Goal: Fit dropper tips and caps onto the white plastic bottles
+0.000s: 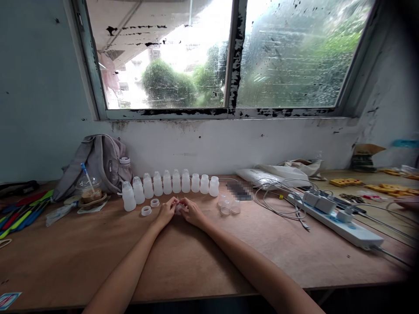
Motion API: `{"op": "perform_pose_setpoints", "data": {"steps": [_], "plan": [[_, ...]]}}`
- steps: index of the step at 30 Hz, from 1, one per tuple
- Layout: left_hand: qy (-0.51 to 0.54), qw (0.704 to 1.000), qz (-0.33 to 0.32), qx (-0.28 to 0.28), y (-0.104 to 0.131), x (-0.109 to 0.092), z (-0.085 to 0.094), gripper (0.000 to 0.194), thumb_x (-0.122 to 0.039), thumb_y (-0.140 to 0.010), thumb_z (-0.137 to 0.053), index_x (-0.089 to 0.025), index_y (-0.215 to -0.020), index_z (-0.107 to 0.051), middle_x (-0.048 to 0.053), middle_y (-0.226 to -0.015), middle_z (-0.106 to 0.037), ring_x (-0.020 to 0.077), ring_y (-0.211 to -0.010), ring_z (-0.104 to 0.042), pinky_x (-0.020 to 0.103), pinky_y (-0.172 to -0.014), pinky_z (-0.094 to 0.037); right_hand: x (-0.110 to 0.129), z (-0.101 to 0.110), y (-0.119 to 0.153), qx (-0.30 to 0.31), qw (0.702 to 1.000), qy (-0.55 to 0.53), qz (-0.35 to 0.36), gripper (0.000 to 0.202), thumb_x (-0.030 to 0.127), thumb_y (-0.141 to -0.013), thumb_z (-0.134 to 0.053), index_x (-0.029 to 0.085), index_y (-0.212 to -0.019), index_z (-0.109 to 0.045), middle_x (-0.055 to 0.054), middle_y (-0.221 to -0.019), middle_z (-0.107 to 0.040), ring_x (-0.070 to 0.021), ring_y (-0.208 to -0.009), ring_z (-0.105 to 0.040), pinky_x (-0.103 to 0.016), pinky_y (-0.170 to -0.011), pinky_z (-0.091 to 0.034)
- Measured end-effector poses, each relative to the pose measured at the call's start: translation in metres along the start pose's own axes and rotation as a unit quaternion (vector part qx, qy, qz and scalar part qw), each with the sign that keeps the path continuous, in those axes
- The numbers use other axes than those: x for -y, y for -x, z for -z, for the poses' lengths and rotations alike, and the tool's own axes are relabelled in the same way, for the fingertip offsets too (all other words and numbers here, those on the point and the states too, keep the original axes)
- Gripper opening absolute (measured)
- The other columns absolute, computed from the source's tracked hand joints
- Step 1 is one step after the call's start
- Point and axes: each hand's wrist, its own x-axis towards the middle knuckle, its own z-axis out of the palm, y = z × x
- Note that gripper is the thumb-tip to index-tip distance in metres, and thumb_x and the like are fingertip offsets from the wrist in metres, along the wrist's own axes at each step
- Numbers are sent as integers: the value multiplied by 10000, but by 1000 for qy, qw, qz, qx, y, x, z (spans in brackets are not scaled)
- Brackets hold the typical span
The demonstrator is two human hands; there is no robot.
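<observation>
My left hand (167, 211) and my right hand (191, 212) meet at the middle of the wooden table (183, 266), fingers closed around a small translucent piece (178, 208), mostly covered by them. Behind them stands a curved row of frosted bottles (167, 182); those on the left and middle have clear domed tops, while the three at the right end (204, 185) have none. Two white rings (146, 211) lie left of my left hand. Several clear round caps (225, 208) rest to the right of my right hand.
At the left are a grey backpack (103, 161), an iced drink cup (90, 189) and colourful flat items (24, 213). On the right lie tangled cables (278, 205), a white power strip (343, 224), plastic bags (275, 176) and yellow parts (347, 182). A window (203, 65) is ahead.
</observation>
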Motion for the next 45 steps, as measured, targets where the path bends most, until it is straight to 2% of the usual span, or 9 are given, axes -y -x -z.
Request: {"op": "perform_pose_setpoints", "data": {"steps": [7,11,16,23,29,33,36,40,45], "plan": [[121,987,89,-60,0,-11,-19,295,-427,-795,-328,-185,-895,-465,1,-666,-577,110,-472,-538,203,-440,-399,-9,-2,-3,-82,993,17,-82,117,146,-663,-421,184,-772,-442,18,-628,-502,-104,-542,-448,-198,-532,-349],[88,995,32,-21,4,-19,-18,226,-377,-775,-401,-198,-885,-485,7,-728,-607,108,-549,-568,204,-523,-433,-10,1,-3,-93,989,23,-117,76,170,-663,-408,189,-733,-429,18,-606,-488,-109,-537,-448,-197,-517,-336],[20,999,27,10,6,-22,-14,170,-276,-767,-412,-215,-904,-492,-6,-734,-626,92,-476,-543,206,-522,-425,-9,2,-4,-67,984,40,-161,89,189,-643,-426,201,-731,-433,29,-588,-481,-113,-535,-454,-194,-500,-328],[-55,998,2,6,5,-22,-10,166,-224,-747,-427,-230,-893,-504,-9,-719,-640,133,-600,-591,220,-577,-421,-13,0,-5,-60,979,43,-189,89,208,-630,-449,210,-703,-400,41,-583,-468,-111,-543,-449,-189,-499,-310],[-65,998,0,12,7,-26,-8,161,-231,-724,-471,-229,-877,-521,1,-736,-650,156,-672,-608,234,-610,-428,-15,-1,-4,-58,978,48,-197,107,175,-610,-451,211,-696,-399,42,-583,-472,-111,-546,-449,-187,-496,-309],[1,1000,26,13,8,-29,-9,150,-315,-734,-480,-213,-837,-519,-5,-676,-640,136,-557,-596,223,-549,-435,-15,2,-4,-63,983,35,-171,116,140,-617,-429,204,-713,-420,24,-629,-509,-113,-570,-463,-197,-527,-344],[92,993,76,-3,5,-28,-11,251,-409,-760,-432,-190,-870,-490,0,-663,-625,101,-426,-543,197,-429,-407,-13,5,-5,-82,986,8,-146,144,120,-638,-396,194,-755,-436,4,-683,-538,-111,-590,-475,-204,-553,-372],[187,971,144,-28,0,-20,-17,383,-437,-726,-481,-159,-987,-447,25,-696,-602,93,-427,-529,151,-312,-321,-8,6,-5,-90,987,-10,-132,134,158,-661,-428,183,-791,-451,-14,-731,-553,-114,-616,-489,-213,-577,-395],[209,970,126,2,-2,-11,-18,370,-475,-716,-477,-131,-835,-543,26,-656,-566,90,-472,-514,147,-321,-330,-6,6,-5,-69,989,-18,-133,185,199,-680,-458,176,-864,-458,-24,-766,-557,-112,-621,-508,-217,-577,-410]]}}
